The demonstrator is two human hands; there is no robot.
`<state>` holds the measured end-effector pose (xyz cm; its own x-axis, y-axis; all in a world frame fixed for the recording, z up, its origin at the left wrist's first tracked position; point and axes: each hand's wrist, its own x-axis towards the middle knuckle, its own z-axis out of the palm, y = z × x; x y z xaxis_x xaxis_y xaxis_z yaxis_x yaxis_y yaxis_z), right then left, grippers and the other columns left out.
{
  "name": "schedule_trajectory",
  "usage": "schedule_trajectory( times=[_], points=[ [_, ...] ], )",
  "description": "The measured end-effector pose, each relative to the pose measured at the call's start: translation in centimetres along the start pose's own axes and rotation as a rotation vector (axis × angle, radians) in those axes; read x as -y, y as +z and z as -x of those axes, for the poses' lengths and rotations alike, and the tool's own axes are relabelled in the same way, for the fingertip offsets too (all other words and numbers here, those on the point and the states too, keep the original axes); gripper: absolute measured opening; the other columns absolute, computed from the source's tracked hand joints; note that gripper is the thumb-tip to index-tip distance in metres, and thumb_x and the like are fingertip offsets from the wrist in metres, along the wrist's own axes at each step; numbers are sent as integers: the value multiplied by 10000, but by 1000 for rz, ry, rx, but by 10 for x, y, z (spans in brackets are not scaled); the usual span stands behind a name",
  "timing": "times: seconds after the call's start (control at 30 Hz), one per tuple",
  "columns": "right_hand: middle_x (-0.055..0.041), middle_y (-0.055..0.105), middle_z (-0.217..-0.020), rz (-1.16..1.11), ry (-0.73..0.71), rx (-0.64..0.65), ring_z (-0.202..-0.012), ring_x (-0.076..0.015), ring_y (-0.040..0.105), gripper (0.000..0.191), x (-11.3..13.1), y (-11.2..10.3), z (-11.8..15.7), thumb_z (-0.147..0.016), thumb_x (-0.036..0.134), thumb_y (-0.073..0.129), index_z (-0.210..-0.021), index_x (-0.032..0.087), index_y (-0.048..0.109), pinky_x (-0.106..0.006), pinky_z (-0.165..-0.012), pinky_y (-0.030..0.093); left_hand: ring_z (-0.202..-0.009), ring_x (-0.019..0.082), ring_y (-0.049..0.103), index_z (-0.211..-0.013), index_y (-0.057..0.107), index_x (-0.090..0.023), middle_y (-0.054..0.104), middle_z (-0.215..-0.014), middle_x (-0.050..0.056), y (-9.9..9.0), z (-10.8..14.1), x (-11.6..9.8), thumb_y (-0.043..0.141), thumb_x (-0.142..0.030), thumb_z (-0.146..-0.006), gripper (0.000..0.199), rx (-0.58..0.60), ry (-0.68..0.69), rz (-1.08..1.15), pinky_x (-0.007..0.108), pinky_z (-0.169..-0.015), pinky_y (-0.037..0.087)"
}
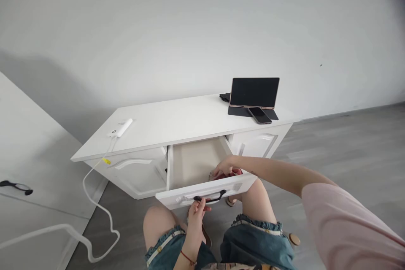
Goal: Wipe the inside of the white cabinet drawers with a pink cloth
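Note:
A white drawer (202,158) stands pulled out from the middle of a long white cabinet. Its black handle (215,196) is on the drawer front, and my left hand (198,213) has its fingers closed around the handle's left end. My right hand (224,166) reaches down inside the drawer at its front right corner. The fingers are bent onto a red and pink item (236,171), mostly covered by my hand and the drawer front; its kind cannot be made out.
On the white cabinet top (171,118) stand a tablet (255,92) in a dark folding cover, a phone (260,115) and a small black thing (225,97). A white power strip (124,127) trails a cable (109,215) to the floor. My knees are under the drawer.

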<state>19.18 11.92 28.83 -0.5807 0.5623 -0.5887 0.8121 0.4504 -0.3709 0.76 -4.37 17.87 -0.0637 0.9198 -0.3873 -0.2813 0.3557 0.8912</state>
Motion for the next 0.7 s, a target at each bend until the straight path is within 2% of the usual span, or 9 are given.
schedule_trajectory(
  times=[0.07,0.13,0.17,0.27,0.33,0.43,0.57,0.63,0.7],
  points=[
    [21,630,-781,-1,9,74,-603,-112,588,384,4,-19,11,-786,80,576,-1165,125,617,-251,-603,505,-680,181,649,-802,710,-153,722,-890,109,2,3,-1,745,-634,-578,531,-10,11,30,322,-753,488],
    [-1,654,-819,-20,-65,40,-612,-129,593,508,11,-36,32,-708,12,512,-1185,145,623,-250,-588,503,-675,166,641,-767,693,-154,723,-923,108,3,4,-1,757,-602,-591,485,-14,20,67,326,-774,481],
    [-29,669,-902,-40,-129,-17,-661,-141,609,536,16,-43,46,-688,2,483,-1180,158,629,-254,-606,515,-669,161,638,-747,680,-156,721,-935,106,3,5,-1,763,-592,-591,470,-13,22,84,329,-779,478],
    [-91,581,-1223,-73,-318,-369,-916,-173,618,619,32,-41,103,-696,7,405,-1254,196,593,-280,-776,528,-660,155,641,-705,640,-165,712,-908,82,3,6,2,773,-582,-581,455,-13,19,110,342,-810,472],
    [-71,524,-1301,-105,-279,-547,-945,-167,618,648,40,-19,137,-728,10,363,-1286,271,564,-292,-795,533,-654,152,644,-682,612,-171,703,-881,67,3,5,4,775,-584,-572,458,-15,30,129,351,-832,466],
    [-38,496,-1333,-79,-214,-845,-1132,-200,557,572,37,38,161,-834,55,336,-1270,349,563,-345,-911,506,-660,157,648,-663,580,-179,696,-863,58,4,5,8,771,-597,-560,471,-23,54,148,362,-846,461],
    [-46,498,-1365,90,-3,-1210,-1213,-259,476,513,13,118,136,-846,59,354,-1189,329,624,-458,-951,478,-669,169,643,-653,573,-187,665,-769,27,5,6,14,766,-594,-572,457,-65,78,129,371,-849,455],
    [-32,471,-1410,136,44,-1320,-1228,-280,442,509,3,144,116,-835,55,378,-1187,328,625,-505,-968,446,-649,163,629,-646,568,-189,639,-715,10,5,5,16,765,-584,-587,445,-67,91,138,372,-848,457],
    [-17,442,-1444,146,70,-1398,-1228,-290,422,519,-1,158,102,-831,51,389,-1207,334,607,-535,-980,415,-633,156,619,-633,555,-190,614,-679,-6,6,5,18,764,-571,-604,435,-56,107,160,370,-849,458]
  ],
)
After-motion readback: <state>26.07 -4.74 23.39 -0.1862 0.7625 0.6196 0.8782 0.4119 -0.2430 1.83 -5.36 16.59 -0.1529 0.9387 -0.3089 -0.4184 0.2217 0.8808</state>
